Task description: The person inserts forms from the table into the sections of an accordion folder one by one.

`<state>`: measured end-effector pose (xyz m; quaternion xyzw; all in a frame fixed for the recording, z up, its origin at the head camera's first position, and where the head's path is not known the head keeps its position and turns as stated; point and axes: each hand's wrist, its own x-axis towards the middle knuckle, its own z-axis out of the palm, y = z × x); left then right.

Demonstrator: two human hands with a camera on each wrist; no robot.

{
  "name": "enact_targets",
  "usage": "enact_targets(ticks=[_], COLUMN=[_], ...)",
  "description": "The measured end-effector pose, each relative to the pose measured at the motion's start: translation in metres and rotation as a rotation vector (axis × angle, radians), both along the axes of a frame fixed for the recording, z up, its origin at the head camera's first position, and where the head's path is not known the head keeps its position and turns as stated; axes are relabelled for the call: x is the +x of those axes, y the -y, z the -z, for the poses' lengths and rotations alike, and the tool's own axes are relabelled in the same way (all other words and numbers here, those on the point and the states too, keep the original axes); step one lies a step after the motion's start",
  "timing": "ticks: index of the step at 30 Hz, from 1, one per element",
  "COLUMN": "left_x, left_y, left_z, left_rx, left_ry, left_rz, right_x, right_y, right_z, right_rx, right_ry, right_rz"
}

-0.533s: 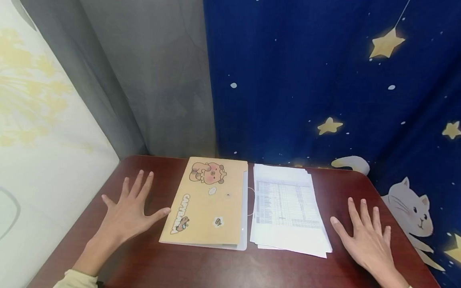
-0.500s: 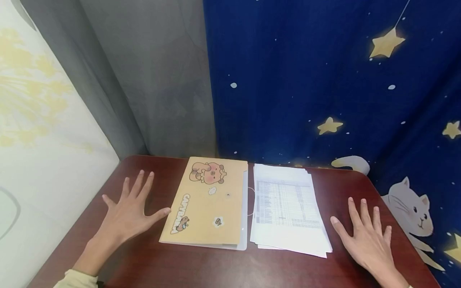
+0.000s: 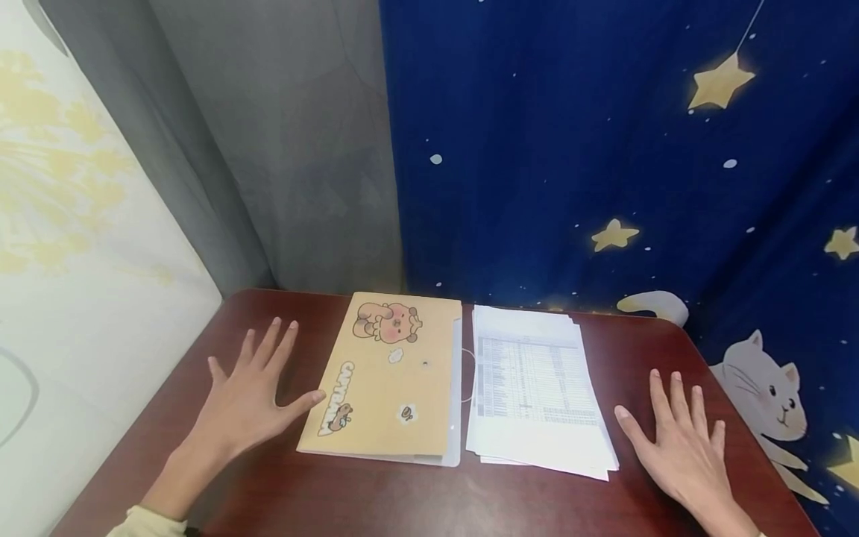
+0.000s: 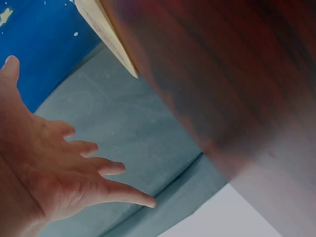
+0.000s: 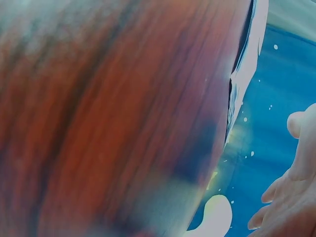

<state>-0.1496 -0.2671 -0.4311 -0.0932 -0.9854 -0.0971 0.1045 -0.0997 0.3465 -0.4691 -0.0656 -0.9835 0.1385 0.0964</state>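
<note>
In the head view a tan folder point(image 3: 382, 380) with capybara drawings lies flat on the dark red wooden table point(image 3: 376, 496). A strip of its pale inner sheet shows along the right side. Right of it sits a loose stack of printed paper sheets point(image 3: 537, 395), edges slightly uneven. My left hand point(image 3: 244, 406) is spread wide over the table's left part, its thumb tip overlapping the folder's left edge in this view. With fingers apart and nothing held, my right hand point(image 3: 684, 447) is to the right of the papers. The left wrist view shows the spread left hand point(image 4: 64, 168) above the table.
A grey curtain point(image 3: 302, 164) and a blue curtain point(image 3: 510, 149) with stars hang behind the table's far edge. A white wall panel point(image 3: 80, 246) stands along the left side. A cat picture point(image 3: 765, 388) shows on the blue cloth at the right.
My left hand has shifted slightly to the right, its thumb now just over the folder's edge. The right hand has barely moved; folder and papers lie as before.
</note>
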Motion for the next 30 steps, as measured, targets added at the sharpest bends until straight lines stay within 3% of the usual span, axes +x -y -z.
enact_targets(ticks=[4,11,16,30], left_x=[0.001,0.010,0.011,0.012], left_y=[-0.013,-0.047,-0.068,-0.097], left_z=[-0.003,-0.014,-0.019,-0.012], left_rx=[0.035,0.125,0.119,0.086], left_ry=[-0.032,0.039,0.019,0.100], left_rz=[0.075,0.248,0.329,0.386], right_x=[-0.001,-0.002,-0.003,0.000], right_y=[0.002,0.006,0.009,0.023], right_z=[0.000,-0.001,0.001,-0.004], right_rx=[-0.006,-0.035,-0.041,-0.066], right_ry=[-0.012,-0.055,-0.071,-0.042], right_rz=[-0.012,-0.034,-0.051,-0.128])
